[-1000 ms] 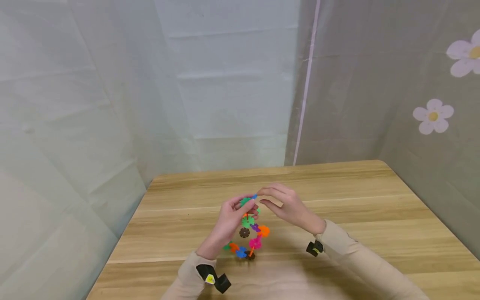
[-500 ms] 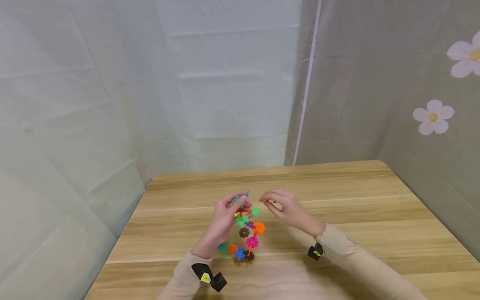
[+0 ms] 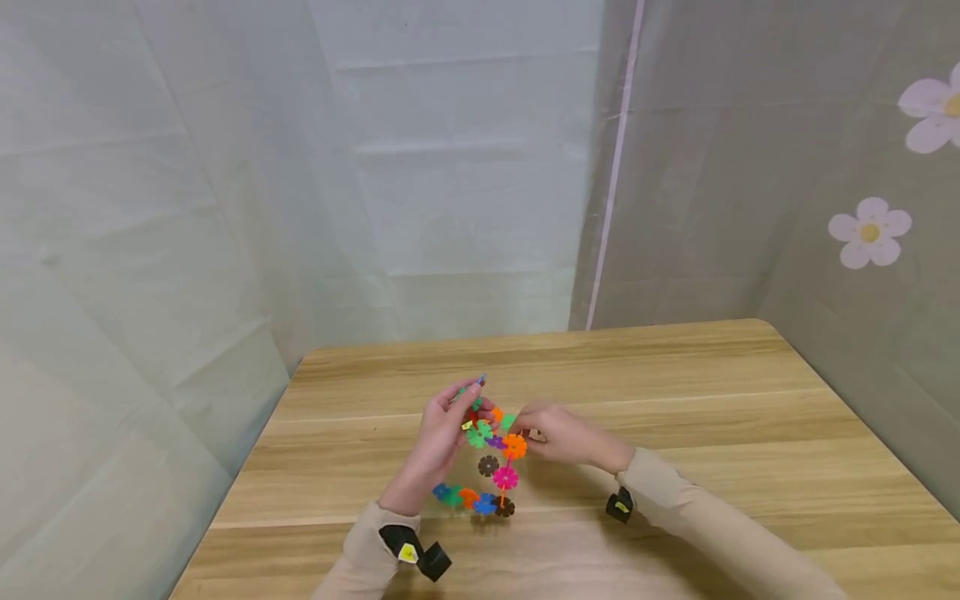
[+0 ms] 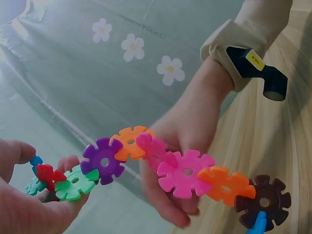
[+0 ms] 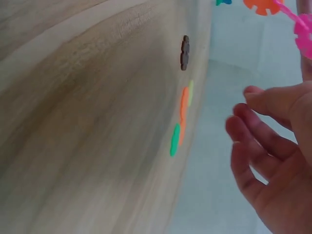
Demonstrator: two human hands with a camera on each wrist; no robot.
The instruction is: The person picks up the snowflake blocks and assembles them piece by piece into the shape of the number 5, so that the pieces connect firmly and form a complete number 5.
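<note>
A chain of colourful snowflake discs [image 3: 505, 467] hangs from my left hand [image 3: 452, 427] down to the wooden table [image 3: 675, 467]. In the left wrist view my left hand [image 4: 43, 181] pinches the green, red and blue discs at the chain's top end. From there the chain runs through purple [image 4: 103, 161], orange, pink [image 4: 187, 171], orange and brown discs. My right hand [image 3: 538, 435] reaches in from the right at the upper orange disc [image 3: 514, 447]. Its loosely bent fingers [image 4: 168, 207] lie behind the pink discs. In the right wrist view the right hand [image 5: 273, 146] looks relaxed.
Loose discs lie on the table under the chain: a brown one [image 3: 489, 465], plus green [image 3: 452, 497] and orange ones [image 3: 468, 497]. The right wrist view shows the brown [image 5: 185, 52], orange [image 5: 184, 109] and green [image 5: 174, 139] discs flat on the wood. Fabric walls stand close behind.
My right hand has moved down and left, from apart from the chain to against its upper orange disc. The left hand keeps its hold and has shifted slightly left.
</note>
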